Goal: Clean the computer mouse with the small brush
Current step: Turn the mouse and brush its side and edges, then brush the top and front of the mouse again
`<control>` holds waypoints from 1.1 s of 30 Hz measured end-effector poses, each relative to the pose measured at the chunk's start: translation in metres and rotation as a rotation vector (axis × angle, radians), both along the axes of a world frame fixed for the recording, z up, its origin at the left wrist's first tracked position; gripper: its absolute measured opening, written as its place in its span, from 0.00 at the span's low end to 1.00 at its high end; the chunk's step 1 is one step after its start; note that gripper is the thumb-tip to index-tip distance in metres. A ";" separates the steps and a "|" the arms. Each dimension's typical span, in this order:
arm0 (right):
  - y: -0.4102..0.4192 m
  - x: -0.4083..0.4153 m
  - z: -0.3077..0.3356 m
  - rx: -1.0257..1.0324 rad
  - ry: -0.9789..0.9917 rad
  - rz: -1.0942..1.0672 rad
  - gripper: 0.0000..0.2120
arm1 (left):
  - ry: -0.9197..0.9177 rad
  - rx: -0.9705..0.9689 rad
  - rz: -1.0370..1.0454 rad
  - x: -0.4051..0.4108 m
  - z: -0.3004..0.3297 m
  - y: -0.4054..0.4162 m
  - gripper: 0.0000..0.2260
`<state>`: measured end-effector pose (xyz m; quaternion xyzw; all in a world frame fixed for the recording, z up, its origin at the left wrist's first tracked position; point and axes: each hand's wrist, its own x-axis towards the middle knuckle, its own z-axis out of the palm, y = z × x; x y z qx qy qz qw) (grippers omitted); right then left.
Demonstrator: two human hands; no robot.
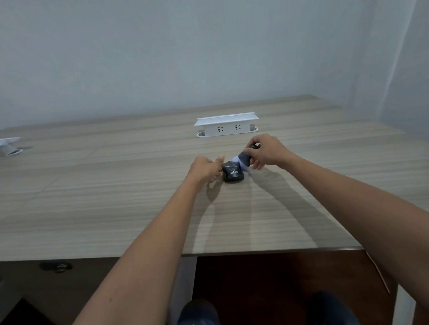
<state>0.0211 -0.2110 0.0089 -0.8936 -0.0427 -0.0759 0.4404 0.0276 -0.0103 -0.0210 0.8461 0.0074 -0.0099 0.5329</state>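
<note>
While the right hand [266, 150] keeps its fingers curled round the dark stubby handle of the small brush [246, 157], the pale bristle head of that brush lies against the far right side of the black, rounded plastic computer mouse [232, 172]; the grip is a closed grasp on the handle, with the thumb and forefinger wrapped near its top. The left hand [206, 168] sits just beside the mouse on its left, fingers curled and thumb extended toward the mouse body; it appears to brace the mouse, though actual contact cannot be told from this view. The mouse rests flat on the light, wood-grain laminate desk [112, 202], near the middle of the surface and well in from the near edge. Judged from this arrangement, the brushing step is in hand, with the bristles working the far end of the mouse. The next move calls for a short sweep of the bristles across the shell while the left hand holds the mouse steady against sliding. Beyond the hands, a white raised power socket box [225, 125] stands on the desk, and a second white fitting [3, 145] sits at the far left.
</note>
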 end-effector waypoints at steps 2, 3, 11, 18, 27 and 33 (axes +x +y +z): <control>0.000 0.002 0.000 -0.008 0.012 0.009 0.08 | 0.016 -0.014 -0.016 -0.003 0.003 -0.001 0.21; 0.000 0.003 0.001 -0.015 0.016 0.011 0.08 | 0.027 -0.021 -0.029 -0.003 0.004 0.000 0.20; -0.012 0.003 0.002 -0.062 0.023 0.002 0.08 | -0.112 0.445 -0.215 0.019 0.023 0.026 0.13; -0.022 0.007 -0.002 -0.051 0.036 -0.012 0.10 | -0.047 0.627 -0.579 0.045 0.041 0.017 0.34; -0.035 0.016 0.001 -0.114 0.052 -0.027 0.10 | 0.048 0.747 -0.740 0.058 0.045 0.011 0.37; -0.035 0.015 0.007 -0.153 0.035 -0.036 0.08 | 0.035 0.835 -0.777 0.054 0.047 0.002 0.39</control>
